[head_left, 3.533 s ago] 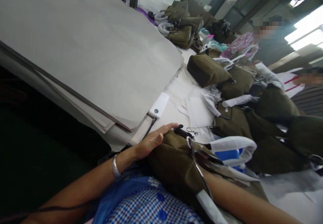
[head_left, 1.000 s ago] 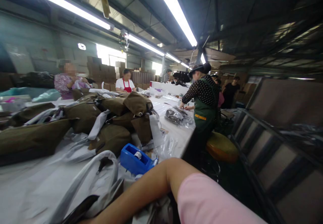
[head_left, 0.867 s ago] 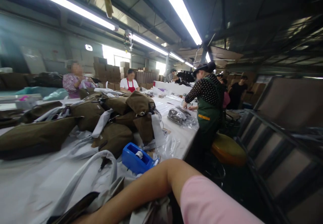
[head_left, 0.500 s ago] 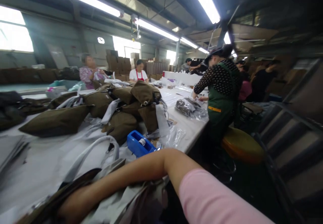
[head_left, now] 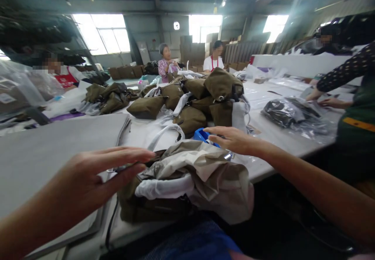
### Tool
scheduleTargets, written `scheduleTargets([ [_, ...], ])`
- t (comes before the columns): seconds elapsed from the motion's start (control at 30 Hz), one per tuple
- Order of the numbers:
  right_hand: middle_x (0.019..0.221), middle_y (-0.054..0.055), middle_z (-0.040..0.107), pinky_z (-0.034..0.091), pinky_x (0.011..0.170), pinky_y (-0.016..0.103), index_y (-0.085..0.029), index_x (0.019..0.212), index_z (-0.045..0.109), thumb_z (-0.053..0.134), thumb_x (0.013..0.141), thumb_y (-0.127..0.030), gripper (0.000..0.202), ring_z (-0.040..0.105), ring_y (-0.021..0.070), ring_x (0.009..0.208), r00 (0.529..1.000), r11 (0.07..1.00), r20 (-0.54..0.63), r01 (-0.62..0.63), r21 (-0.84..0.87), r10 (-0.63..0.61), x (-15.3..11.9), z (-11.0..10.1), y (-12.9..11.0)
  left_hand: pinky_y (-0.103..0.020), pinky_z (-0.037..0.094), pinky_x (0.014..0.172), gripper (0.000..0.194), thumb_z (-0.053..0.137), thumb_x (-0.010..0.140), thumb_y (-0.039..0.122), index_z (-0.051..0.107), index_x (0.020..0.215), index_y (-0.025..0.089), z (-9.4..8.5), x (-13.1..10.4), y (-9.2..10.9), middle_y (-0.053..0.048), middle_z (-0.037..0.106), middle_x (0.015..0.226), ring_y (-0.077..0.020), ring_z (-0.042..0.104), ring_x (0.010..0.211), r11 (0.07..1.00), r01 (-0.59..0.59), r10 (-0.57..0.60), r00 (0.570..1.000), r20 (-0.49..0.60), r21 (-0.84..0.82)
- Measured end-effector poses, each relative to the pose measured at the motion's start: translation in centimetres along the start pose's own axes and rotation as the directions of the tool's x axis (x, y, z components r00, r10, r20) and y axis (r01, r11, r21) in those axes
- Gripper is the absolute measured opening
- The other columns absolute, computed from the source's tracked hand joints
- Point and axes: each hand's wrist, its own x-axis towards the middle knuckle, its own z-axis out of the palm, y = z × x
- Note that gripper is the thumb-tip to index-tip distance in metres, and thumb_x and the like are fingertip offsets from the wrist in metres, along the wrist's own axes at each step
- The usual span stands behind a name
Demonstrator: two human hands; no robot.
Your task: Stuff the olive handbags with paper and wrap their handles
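An olive fabric bag [head_left: 155,209] lies at the table's near edge, its beige lining [head_left: 205,166] pulled out over the top and its handle [head_left: 164,187] wrapped in white. My left hand [head_left: 99,174] hovers at the bag's left upper edge, fingers stretched out and thumb apart; whether the fingertips touch the fabric is unclear. Beyond the bag, my right hand [head_left: 234,138] reaches in from the right with extended fingers, over a blue tape dispenser [head_left: 201,135]. It partly covers the dispenser, and I cannot tell if they touch.
Several olive bags [head_left: 190,107] with white-wrapped handles are heaped behind the dispenser. Large pale sheets [head_left: 73,142] are stacked at left. A plastic-wrapped bag [head_left: 290,113] lies at right near a co-worker's hands [head_left: 331,101]. Other people sit across the table.
The view has swung left. My right arm, which reached down into the bag, is now out and over the dispenser. My left hand has come into view, and the lining is bunched on top.
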Motion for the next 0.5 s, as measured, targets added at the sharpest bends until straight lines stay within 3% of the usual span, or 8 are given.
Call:
scheduleTargets([
  [0.03, 0.149, 0.012, 0.054, 0.035, 0.119, 0.050, -0.017, 0.147, 0.053, 0.044, 0.100, -0.055, 0.062, 0.049, 0.0329, 0.139, 0.998, 0.999, 0.045, -0.053, 0.003, 0.053, -1.1, 0.4, 1.2, -0.028, 0.057, 0.091, 0.026, 0.062, 0.094, 0.041, 0.074, 0.117, 0.039, 0.3, 1.9, 1.8, 0.005, 0.077, 0.117, -0.0213, 0.074, 0.101, 0.996, -0.088, 0.091, 0.980, 0.175, -0.021],
  [0.13, 0.158, 0.008, 0.041, 0.030, 0.122, 0.050, -0.020, 0.156, 0.039, 0.028, 0.101, -0.066, 0.072, 0.040, 0.0311, 0.146, 0.976, 0.987, 0.201, -0.110, 0.120, 0.085, -3.9, 1.9, 3.6, -0.031, 0.052, 0.100, 0.043, 0.059, 0.097, 0.045, 0.061, 0.138, 0.034, 1.9, 7.1, 5.3, 0.000, 0.067, 0.136, -0.0226, 0.067, 0.119, 0.967, -0.227, 0.255, 0.871, 0.421, -0.118],
  [0.23, 0.166, 0.004, 0.025, 0.017, 0.126, 0.048, -0.025, 0.161, 0.024, 0.027, 0.098, -0.073, 0.079, 0.023, 0.0295, 0.153, 0.961, 0.949, 0.275, -0.112, 0.295, 0.029, -6.3, 2.6, 4.2, -0.038, 0.040, 0.115, 0.082, 0.070, 0.086, 0.055, 0.033, 0.156, 0.034, 4.3, 10.3, 6.9, -0.004, 0.045, 0.158, -0.0266, 0.047, 0.142, 0.933, -0.292, 0.358, 0.702, 0.616, -0.210],
  [0.3, 0.166, 0.006, 0.025, 0.015, 0.126, 0.049, -0.025, 0.161, 0.023, 0.037, 0.094, -0.076, 0.086, 0.021, 0.0319, 0.154, 0.964, 0.925, 0.264, -0.077, 0.372, -0.026, -7.8, 2.6, 3.8, -0.046, 0.030, 0.121, 0.104, 0.076, 0.078, 0.061, 0.019, 0.160, 0.032, 6.5, 10.9, 7.6, -0.008, 0.031, 0.165, -0.0316, 0.032, 0.150, 0.905, -0.361, 0.412, 0.612, 0.675, -0.225],
  [0.37, 0.162, 0.010, 0.035, 0.024, 0.123, 0.051, -0.024, 0.160, 0.028, 0.052, 0.090, -0.072, 0.089, 0.032, 0.0343, 0.149, 0.960, 0.895, 0.267, -0.049, 0.444, -0.080, -9.3, 2.8, 3.0, -0.054, 0.022, 0.123, 0.115, 0.078, 0.072, 0.065, 0.016, 0.161, 0.029, 8.9, 10.6, 8.1, -0.013, 0.024, 0.167, -0.0363, 0.021, 0.153, 0.877, -0.444, 0.443, 0.591, 0.674, -0.187],
  [0.43, 0.156, 0.012, 0.044, 0.033, 0.119, 0.050, -0.022, 0.159, 0.031, 0.073, 0.081, -0.060, 0.096, 0.043, 0.0352, 0.142, 0.963, 0.876, 0.255, -0.051, 0.480, -0.084, -10.5, 3.4, 2.1, -0.062, 0.018, 0.121, 0.121, 0.082, 0.067, 0.064, 0.016, 0.162, 0.025, 11.1, 9.7, 8.2, -0.019, 0.020, 0.167, -0.0411, 0.015, 0.154, 0.870, -0.484, 0.417, 0.625, 0.660, -0.091],
  [0.5, 0.150, 0.013, 0.052, 0.040, 0.115, 0.048, -0.021, 0.157, 0.035, 0.085, 0.071, -0.042, 0.101, 0.051, 0.0345, 0.135, 0.987, 0.886, 0.163, -0.069, 0.459, -0.008, -11.1, 4.3, 1.3, -0.069, 0.017, 0.119, 0.128, 0.086, 0.062, 0.060, 0.014, 0.162, 0.023, 12.7, 8.9, 7.9, -0.023, 0.015, 0.167, -0.0446, 0.012, 0.153, 0.885, -0.465, 0.341, 0.670, 0.659, 0.014],
])
